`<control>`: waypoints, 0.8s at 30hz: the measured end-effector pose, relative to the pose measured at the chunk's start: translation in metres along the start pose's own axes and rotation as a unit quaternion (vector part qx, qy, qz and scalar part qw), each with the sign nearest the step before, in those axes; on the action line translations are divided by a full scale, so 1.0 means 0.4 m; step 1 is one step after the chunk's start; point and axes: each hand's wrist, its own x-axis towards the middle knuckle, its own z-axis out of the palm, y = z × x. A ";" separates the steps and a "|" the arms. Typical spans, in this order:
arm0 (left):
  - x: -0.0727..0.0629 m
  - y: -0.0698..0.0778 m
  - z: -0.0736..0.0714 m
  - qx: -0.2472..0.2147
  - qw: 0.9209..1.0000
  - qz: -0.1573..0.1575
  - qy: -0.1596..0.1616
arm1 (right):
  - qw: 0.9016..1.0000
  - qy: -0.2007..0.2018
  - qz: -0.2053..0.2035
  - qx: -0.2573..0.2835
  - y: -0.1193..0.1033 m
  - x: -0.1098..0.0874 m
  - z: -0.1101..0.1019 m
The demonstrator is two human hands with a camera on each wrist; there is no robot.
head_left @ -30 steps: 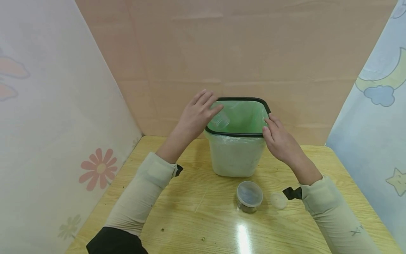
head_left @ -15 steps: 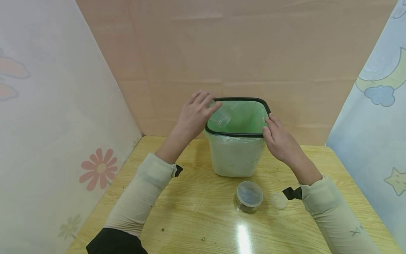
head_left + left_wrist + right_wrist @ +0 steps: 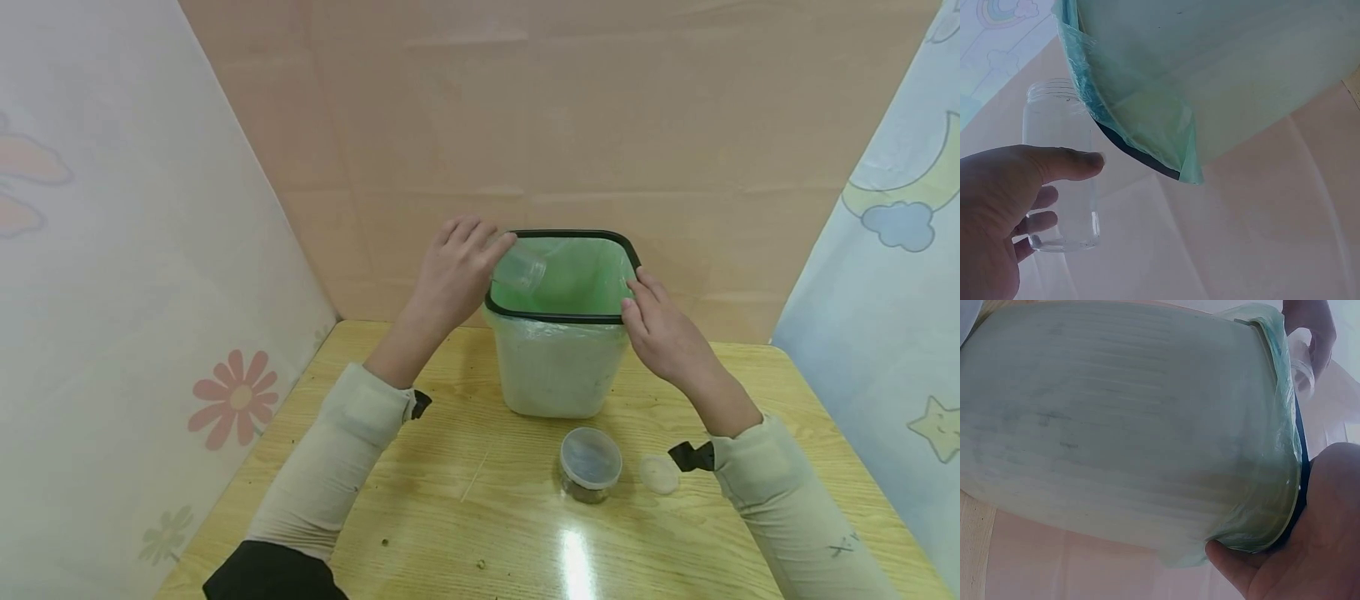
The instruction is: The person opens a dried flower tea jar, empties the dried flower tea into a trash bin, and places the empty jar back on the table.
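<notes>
My left hand (image 3: 461,271) grips a clear jar (image 3: 1063,128) with a threaded neck at the left of the bin. In the head view the jar lies tipped sideways, its mouth over the bin's opening. No lid is on that mouth. The whitish bin (image 3: 558,371) stands upright on the table, lined with a thin green bag (image 3: 577,275) and topped by a black rim (image 3: 558,318). At the bin's right corner my right hand (image 3: 663,337) holds the rim, thumb in front and fingers along the side. The right wrist view shows that thumb pressing near the bag's folded edge.
In front of the bin stands a small round tub (image 3: 590,462) with a translucent lid and dark contents. A flat translucent disc (image 3: 660,474) lies to its right. Several small bits are scattered on the wooden table (image 3: 420,500). Papered walls enclose the back and both sides.
My left hand has shifted slightly left and down, and the jar has tilted nearer to level, with more of it showing. The right hand and the bin have stayed put.
</notes>
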 end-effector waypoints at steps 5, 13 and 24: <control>-0.003 -0.001 -0.005 -0.025 0.999 -0.019 -0.008 | 1.000 -0.002 0.001 0.001 0.001 0.000 -0.001; -0.008 0.001 -0.017 -0.039 0.998 -0.040 -0.022 | 1.000 -0.004 0.002 0.001 0.000 0.001 0.000; -0.018 -0.001 -0.033 -0.088 0.991 -0.085 -0.056 | 1.000 0.000 0.002 0.001 -0.002 0.001 0.001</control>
